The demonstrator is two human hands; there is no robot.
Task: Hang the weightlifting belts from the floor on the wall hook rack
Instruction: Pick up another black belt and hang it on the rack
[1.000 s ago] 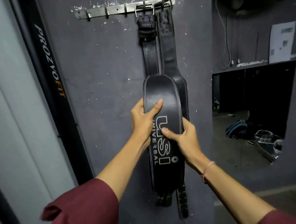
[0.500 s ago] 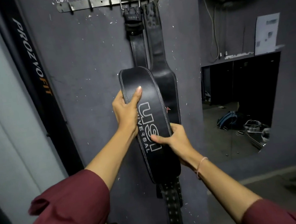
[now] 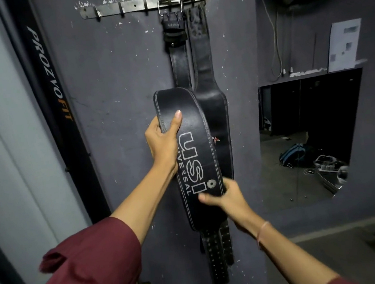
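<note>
A person's left hand grips the upper left edge of a wide black leather weightlifting belt printed USI, thumb across its face. The right hand clasps its lower right edge. Above both grips, its buckle hangs on a steel wall hook rack, beside a second black belt.

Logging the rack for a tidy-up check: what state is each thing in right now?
Rack: fixed to wall, left hooks bare.
USI belt: hung by buckle, wide part tilted off vertical, gripped by both hands.
Plain belt: hanging straight, behind USI belt.
Left hand: closed on USI belt's upper edge.
Right hand: closed on its lower edge.
</note>
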